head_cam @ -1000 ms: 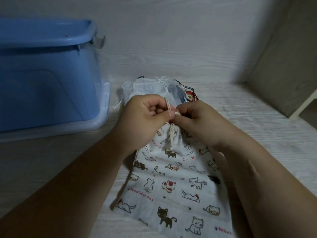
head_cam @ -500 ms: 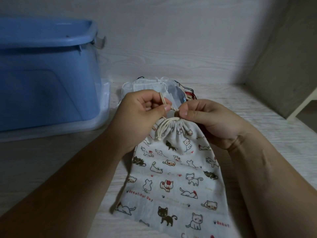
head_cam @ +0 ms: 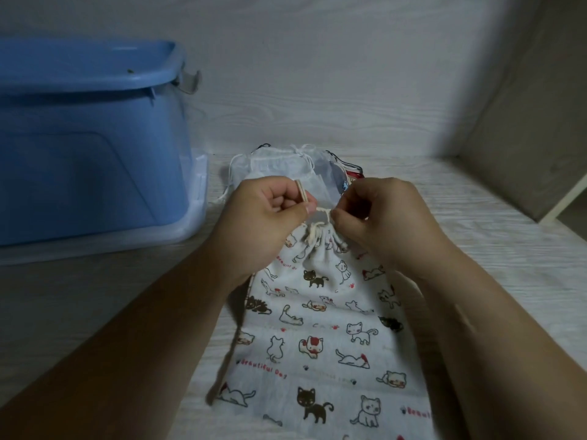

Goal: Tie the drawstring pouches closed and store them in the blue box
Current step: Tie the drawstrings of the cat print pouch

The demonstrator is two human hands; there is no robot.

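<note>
Left hand (head_cam: 265,214) curled, thumb and forefinger pinching the cord (head_cam: 321,210), right hand (head_cam: 382,215) close beside it, pinching the same cord

Blue box (head_cam: 89,160) blocks left; side panel (head_cam: 521,138) walls right; pouch pile (head_cam: 276,166) ahead; tabletop (head_cam: 492,249) bare at right.

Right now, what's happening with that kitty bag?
A person is tying the cat-print pouch shut. The left hand pinches the drawstring ends, and the right hand pinches it just above the gathered mouth. The pouch lies on the pale table, with more pouches piled behind it. The blue box stands to the left; this pouch is not in it yet.
</note>
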